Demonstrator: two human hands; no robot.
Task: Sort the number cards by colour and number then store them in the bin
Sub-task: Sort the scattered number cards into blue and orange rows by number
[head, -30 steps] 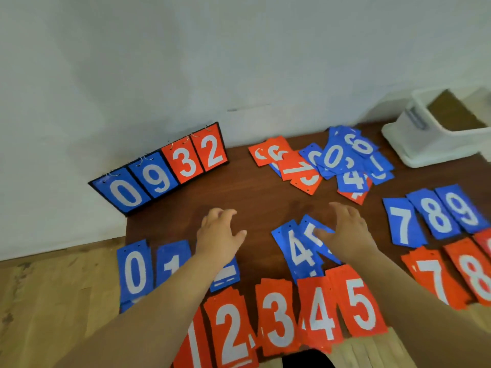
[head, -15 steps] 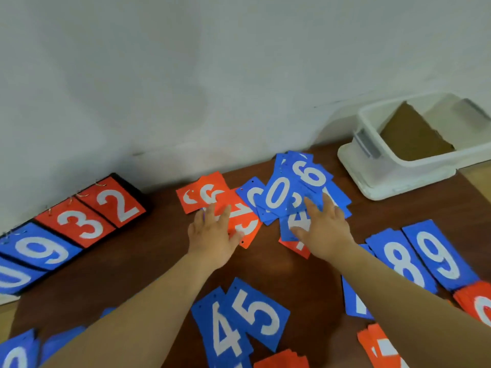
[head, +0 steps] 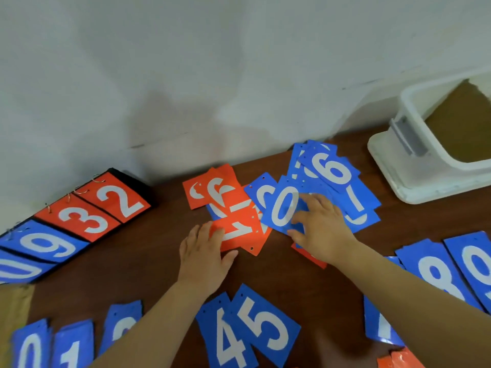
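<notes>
At bench (head: pixel 148 248) centre, both hands flat on the mixed pile (head: pixel 334 168).
Your left hand (head: pixel 204 256) rests straight-fingered on the red 1 (head: pixel 241 235); right hand (head: pixel 321 229) presses the blue 0 (head: pixel 281 208), fingers spread. Neither grip clasps anything. The blue 4 (head: pixel 228 338) and blue 5 (head: pixel 265 325) lie nearer you; bin (head: pixel 393 168) far right, clear of the pile.

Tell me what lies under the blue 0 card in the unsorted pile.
Under the blue 0 card another blue card pokes out, its digit half hidden. The right hand covers the 0's right side, so anything beneath there is unseen.
</notes>
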